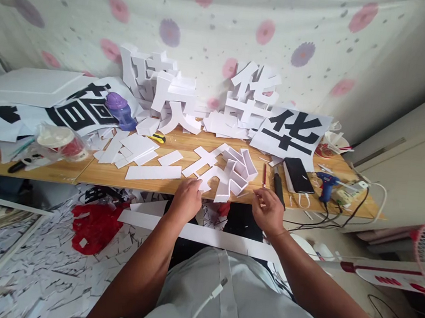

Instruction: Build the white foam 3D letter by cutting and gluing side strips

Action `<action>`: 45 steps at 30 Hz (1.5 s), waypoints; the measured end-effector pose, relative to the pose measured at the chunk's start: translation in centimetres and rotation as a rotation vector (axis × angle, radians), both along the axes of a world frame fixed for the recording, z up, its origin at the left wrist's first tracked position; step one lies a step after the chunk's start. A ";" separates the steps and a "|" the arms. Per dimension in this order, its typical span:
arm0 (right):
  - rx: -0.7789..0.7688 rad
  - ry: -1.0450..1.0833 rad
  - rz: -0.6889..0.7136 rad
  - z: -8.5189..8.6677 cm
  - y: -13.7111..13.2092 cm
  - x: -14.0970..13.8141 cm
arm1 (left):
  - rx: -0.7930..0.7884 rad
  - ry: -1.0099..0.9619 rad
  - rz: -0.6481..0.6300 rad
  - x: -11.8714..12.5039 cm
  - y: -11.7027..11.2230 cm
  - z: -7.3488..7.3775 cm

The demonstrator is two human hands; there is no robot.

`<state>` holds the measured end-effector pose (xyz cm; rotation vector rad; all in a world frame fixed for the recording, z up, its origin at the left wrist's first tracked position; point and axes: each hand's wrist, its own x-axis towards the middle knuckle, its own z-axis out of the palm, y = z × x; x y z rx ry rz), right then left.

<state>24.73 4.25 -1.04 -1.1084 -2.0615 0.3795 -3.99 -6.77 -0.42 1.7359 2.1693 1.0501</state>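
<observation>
My left hand (187,198) is closed at the table's front edge, its thumb and index finger pinched at a small white foam board piece (204,185). My right hand (269,210) hovers by the edge further right, fingertips pressed together; whatever they hold, if anything, is too small to make out. Between the hands stands a partly built hollow white letter (224,181) with upright side walls. Loose flat foam board strips (153,172) lie left of it. Just beyond my right hand are a dark-handled knife (278,186) and a reddish-brown pen-like stick (264,176).
Finished white 3D characters (175,98) stand at the back, beside a printed character sheet (296,133). A phone (298,176), a blue glue gun (326,186) and cables are on the right. A yellow cutter (157,138) and a purple bottle (121,110) sit left. White scraps (48,262) cover the floor.
</observation>
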 end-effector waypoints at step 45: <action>-0.414 -0.424 -0.478 -11.8 -4.1 23.1 | 0.026 0.348 -0.323 4.3 0.6 0.0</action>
